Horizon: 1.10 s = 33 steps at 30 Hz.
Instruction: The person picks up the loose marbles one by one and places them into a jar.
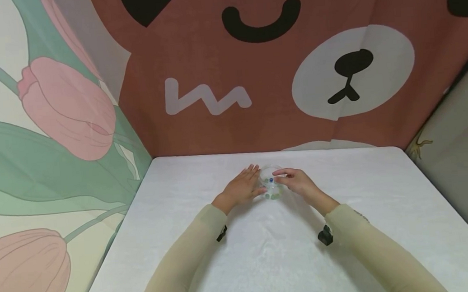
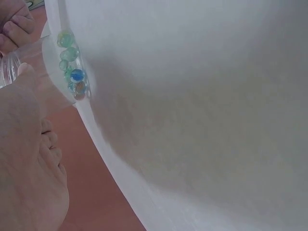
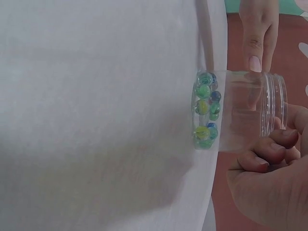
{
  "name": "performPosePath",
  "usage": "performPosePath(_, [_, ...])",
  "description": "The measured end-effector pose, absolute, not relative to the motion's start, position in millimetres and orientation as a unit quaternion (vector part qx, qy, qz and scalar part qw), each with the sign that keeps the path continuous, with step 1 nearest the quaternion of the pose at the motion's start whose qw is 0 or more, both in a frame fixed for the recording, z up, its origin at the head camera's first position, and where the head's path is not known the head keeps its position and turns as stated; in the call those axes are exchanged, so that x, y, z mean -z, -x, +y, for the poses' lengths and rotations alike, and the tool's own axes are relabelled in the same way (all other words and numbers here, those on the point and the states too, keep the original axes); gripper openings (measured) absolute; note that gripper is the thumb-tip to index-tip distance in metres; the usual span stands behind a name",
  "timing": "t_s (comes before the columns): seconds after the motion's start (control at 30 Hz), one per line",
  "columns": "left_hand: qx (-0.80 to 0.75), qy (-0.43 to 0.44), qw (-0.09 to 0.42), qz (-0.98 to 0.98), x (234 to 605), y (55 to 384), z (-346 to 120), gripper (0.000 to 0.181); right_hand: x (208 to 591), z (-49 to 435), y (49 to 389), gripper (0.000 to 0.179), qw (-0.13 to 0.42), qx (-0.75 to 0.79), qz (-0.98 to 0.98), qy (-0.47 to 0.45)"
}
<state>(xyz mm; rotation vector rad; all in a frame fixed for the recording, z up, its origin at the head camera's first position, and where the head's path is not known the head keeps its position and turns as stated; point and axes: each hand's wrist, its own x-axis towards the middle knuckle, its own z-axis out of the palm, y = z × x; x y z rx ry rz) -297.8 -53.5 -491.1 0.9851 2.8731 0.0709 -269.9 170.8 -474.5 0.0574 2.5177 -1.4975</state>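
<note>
A clear plastic jar point(image 1: 272, 189) with a threaded neck stands upright on the white table. Green, yellow and blue marbles point(image 3: 203, 106) lie at its bottom. From the left, my left hand point(image 1: 242, 186) steadies the jar, thumb at the near side and long fingers toward the far side. My right hand point(image 1: 299, 183) is at the jar's mouth from the right. Its bent fingers point(image 3: 262, 159) are close about the neck, and a finger shows through the clear rim. I cannot tell whether these fingers hold anything.
The white table point(image 1: 266, 261) reaches back to a brown cloth wall point(image 1: 200, 134) printed with a bear face. A tulip-printed cloth point(image 1: 68, 108) hangs on the left. Small black devices point(image 1: 325, 235) sit at both sleeves.
</note>
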Motion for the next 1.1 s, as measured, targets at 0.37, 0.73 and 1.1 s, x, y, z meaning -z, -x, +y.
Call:
performPosePath(0.37, [-0.015, -0.325, 0.049, 0.944, 486.4, 296.6, -54.4, 0.082, 471.9, 169.0, 268.8, 0.038, 0.103, 0.514, 0.851, -0.023])
performPosePath(0.73, [-0.021, -0.318, 0.051, 0.947, 485.1, 296.2, -57.4, 0.083, 466.5, 175.6, 265.5, 0.039, 0.093, 0.511, 0.854, -0.025])
performPosePath(1.1, [-0.026, -0.303, 0.051, 0.951, 481.1, 295.5, -70.5, 0.084, 463.4, 193.3, 262.6, 0.042, 0.089, 0.530, 0.843, -0.040])
